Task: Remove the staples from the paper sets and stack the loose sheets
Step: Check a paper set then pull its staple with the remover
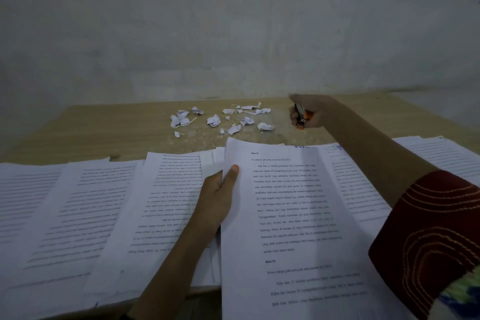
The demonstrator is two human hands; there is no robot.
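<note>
Nearest me, my left hand pinched the paper set by its left edge, thumb on top and fingers hidden beneath. It lay over the loose sheets that were spread across the near side of the table. The set looked light and floppy, likely to sag or tear. I judged a hold close to the stapled corner best, though I could not make out the staple. Farther out, my right hand was curled tight round a small orange staple remover, near the torn paper scraps strewn toward the wall.
</note>
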